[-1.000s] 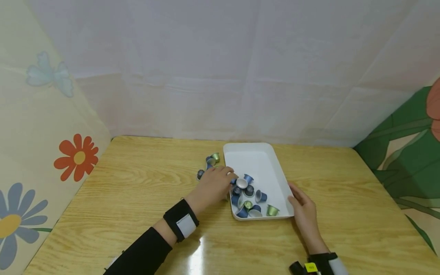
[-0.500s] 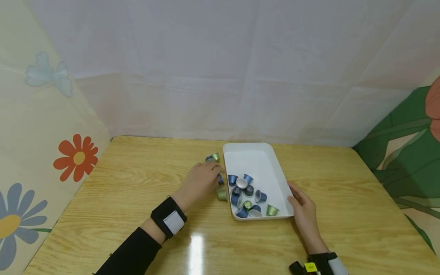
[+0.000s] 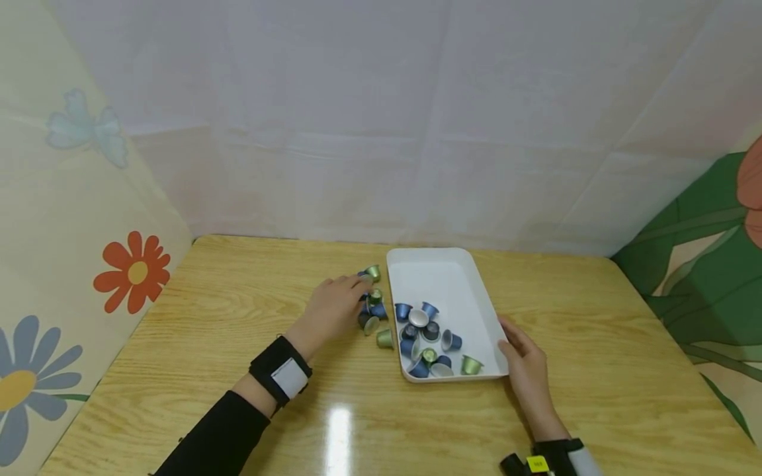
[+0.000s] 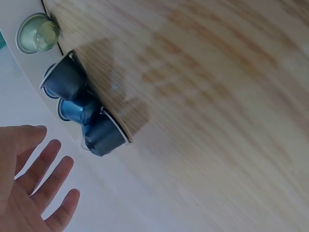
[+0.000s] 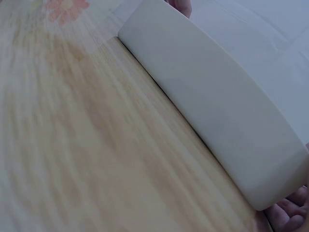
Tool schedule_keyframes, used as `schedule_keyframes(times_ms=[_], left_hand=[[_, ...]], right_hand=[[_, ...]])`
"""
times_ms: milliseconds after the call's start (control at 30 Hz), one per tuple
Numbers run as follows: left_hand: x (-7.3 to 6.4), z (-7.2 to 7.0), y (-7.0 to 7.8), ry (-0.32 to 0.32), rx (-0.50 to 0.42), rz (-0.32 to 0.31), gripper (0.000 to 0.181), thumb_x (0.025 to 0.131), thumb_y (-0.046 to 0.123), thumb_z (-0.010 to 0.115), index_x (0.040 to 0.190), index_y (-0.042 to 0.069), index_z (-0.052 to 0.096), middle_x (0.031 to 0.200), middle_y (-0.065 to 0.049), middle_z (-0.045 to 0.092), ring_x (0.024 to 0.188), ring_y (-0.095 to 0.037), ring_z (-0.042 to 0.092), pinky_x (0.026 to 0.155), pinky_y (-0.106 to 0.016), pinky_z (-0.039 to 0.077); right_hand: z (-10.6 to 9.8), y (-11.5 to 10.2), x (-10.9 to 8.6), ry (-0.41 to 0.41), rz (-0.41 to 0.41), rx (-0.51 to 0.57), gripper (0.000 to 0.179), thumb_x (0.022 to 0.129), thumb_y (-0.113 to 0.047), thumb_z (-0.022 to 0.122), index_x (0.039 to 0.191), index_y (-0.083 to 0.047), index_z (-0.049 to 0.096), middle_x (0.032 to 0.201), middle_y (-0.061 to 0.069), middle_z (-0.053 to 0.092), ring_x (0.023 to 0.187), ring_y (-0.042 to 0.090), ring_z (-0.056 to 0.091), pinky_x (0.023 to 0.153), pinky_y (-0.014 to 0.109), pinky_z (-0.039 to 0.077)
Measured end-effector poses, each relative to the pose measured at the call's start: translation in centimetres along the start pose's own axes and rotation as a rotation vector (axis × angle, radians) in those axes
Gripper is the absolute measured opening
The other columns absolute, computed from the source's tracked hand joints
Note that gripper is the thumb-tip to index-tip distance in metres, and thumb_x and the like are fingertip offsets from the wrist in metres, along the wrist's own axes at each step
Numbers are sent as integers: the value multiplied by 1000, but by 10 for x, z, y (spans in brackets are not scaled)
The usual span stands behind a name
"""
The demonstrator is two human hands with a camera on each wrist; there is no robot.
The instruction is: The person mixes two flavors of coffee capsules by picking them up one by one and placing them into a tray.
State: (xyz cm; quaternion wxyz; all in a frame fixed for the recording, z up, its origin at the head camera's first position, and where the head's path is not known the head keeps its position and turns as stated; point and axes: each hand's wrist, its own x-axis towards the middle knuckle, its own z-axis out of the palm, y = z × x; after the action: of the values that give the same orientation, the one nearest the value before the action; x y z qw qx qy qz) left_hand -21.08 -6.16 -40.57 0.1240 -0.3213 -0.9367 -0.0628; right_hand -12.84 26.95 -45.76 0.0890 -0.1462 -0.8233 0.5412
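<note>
My left hand (image 3: 333, 307) is over the table beside a loose heap of coffee capsules, its fingers spread and holding nothing in the left wrist view. Just beyond its fingertips there lie a dark blue capsule (image 4: 105, 135) and a second dark capsule (image 4: 65, 79), with a pale green capsule (image 4: 36, 34) farther off. A shallow white tray (image 3: 440, 274) stands to the right of the heap. Several blue, dark and green capsules fill its near left part, and a green capsule (image 3: 471, 365) lies near its front edge. My right hand (image 3: 526, 363) grips the tray's near right corner.
Outside the tray's left wall lie more capsules, among them a green capsule (image 3: 384, 338) close to it and another green capsule (image 3: 372, 272) farther back. The wooden table (image 3: 256, 284) ends at a pale cloth backdrop (image 3: 357, 132).
My left hand has moved from the tray's left edge leftward to the loose capsules, uncovering several of them. My right hand and the tray have stayed put.
</note>
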Motion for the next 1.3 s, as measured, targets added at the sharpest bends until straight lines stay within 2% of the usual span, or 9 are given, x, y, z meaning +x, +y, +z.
schedule_keyframes(times_ms=[133,233,300,367,567,800,900,1167,1300], left_hand=[[-3,0,-5,-27,-18,-36,26,95,13,68,121,14,67,120,-5,65,108,-23,64,87,-40,55],[-5,0,-7,-56,-11,-54,26,95,9,66,121,15,68,120,-4,65,108,-23,63,87,-39,54],[-6,-1,-10,-63,-3,-56,26,96,9,66,121,14,68,119,-4,65,106,-23,64,87,-39,54],[-7,0,-12,-64,-1,-57,25,96,10,67,120,13,68,118,-5,65,105,-23,64,86,-38,55],[-7,2,-20,-49,-43,-49,22,94,17,70,117,14,70,113,-5,67,99,-23,65,81,-38,55],[-3,3,-25,-133,-66,-23,25,91,18,74,116,15,70,111,-4,67,98,-23,65,83,-40,55],[-2,5,-25,-169,-76,-23,26,91,19,74,116,13,70,109,-4,67,97,-23,66,82,-40,55],[0,10,-24,-206,-86,-18,27,90,15,75,116,12,70,108,-5,67,98,-23,66,83,-39,55],[-2,11,-25,-183,-112,-17,26,89,11,75,114,9,70,107,-7,68,97,-24,66,83,-38,55]], right_hand=[[0,1,-1,1,-10,-3,43,104,-9,44,147,-5,47,150,13,46,138,25,41,110,27,37],[-1,1,-1,-4,-20,-6,43,104,-10,44,147,-6,47,149,12,46,137,24,41,97,7,36],[-2,1,-1,-8,-24,-4,43,104,-11,44,147,-6,46,149,12,46,137,24,41,91,3,34],[-2,1,-2,-11,-24,-9,43,105,-12,44,148,-6,46,150,12,45,138,24,40,95,5,35],[-2,0,-2,-9,-23,-13,43,105,-11,44,147,-6,46,150,12,45,138,24,40,111,30,36],[-2,0,-2,-2,-28,-17,43,104,-10,45,146,-5,47,149,13,46,137,24,41,93,3,35],[-2,1,-2,-3,-24,-13,43,104,-11,45,146,-5,47,149,13,46,137,25,42,88,0,34],[-2,3,-2,-5,-20,-10,43,105,-11,45,147,-6,47,149,12,46,137,25,42,92,3,35],[-2,3,-1,-8,-18,-17,43,105,-12,44,148,-7,46,150,11,45,138,24,40,108,23,37]])
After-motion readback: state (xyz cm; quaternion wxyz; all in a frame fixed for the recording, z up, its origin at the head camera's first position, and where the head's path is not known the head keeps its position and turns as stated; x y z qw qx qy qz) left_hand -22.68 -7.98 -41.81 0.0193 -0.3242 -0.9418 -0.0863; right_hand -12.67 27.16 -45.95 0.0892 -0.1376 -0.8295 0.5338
